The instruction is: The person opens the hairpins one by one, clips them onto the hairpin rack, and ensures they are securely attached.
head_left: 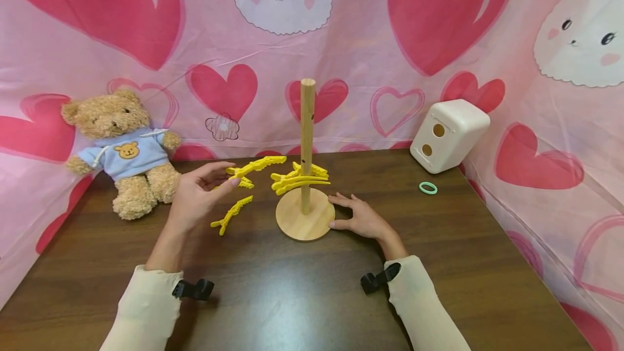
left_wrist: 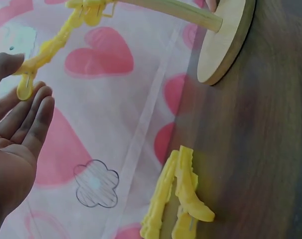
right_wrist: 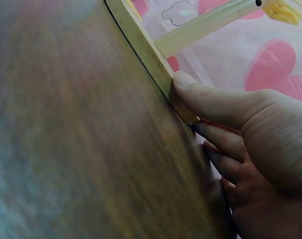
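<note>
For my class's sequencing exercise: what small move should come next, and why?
Probably bring the slender yellow plastic clip pinched in the left hand toward the upright round wooden pole: similar yellow clips are on it, and the right hand touches its disc-shaped wooden base, perhaps steadying it.

So the left hand (head_left: pixel 196 195) is covering part of a yellow clip (head_left: pixel 247 183) lying behind it, the left wrist view chops the wooden post (left_wrist: pixel 186 15) off at the top edge, and the tabletop (right_wrist: pixel 81 149) looks super blurry in the right one.
</note>
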Tool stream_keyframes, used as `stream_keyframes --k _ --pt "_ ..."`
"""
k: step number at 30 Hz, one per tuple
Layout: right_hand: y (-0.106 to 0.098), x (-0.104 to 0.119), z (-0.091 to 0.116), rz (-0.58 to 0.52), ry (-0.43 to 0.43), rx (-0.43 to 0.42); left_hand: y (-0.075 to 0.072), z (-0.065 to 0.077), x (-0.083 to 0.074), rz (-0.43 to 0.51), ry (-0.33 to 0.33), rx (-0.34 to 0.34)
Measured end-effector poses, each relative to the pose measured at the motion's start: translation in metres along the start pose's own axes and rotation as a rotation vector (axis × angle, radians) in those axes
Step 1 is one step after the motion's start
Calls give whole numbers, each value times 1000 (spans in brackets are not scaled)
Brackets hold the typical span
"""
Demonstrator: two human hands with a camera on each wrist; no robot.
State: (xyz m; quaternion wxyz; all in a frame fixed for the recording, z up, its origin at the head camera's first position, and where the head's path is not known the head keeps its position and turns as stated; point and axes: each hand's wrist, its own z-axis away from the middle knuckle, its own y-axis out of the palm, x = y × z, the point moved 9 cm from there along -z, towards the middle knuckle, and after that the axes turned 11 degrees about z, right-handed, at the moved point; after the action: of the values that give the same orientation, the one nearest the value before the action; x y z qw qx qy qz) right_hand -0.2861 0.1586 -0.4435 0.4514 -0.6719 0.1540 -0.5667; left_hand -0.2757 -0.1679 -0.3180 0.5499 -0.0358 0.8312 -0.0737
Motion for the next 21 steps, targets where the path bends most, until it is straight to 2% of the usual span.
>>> stream_keyframes --k 4,9,12,21 --pt "0 0 0 -4 1 0 7 -2 -9 -55 53 22" --pt "0 -1 1 -2 9 3 16 0 -24 -214 225 37" --pt "0 -1 1 0 16 5 19 1 -32 -259 292 20" --pt "-1 0 0 5 4 1 25 2 -48 -255 352 -24"
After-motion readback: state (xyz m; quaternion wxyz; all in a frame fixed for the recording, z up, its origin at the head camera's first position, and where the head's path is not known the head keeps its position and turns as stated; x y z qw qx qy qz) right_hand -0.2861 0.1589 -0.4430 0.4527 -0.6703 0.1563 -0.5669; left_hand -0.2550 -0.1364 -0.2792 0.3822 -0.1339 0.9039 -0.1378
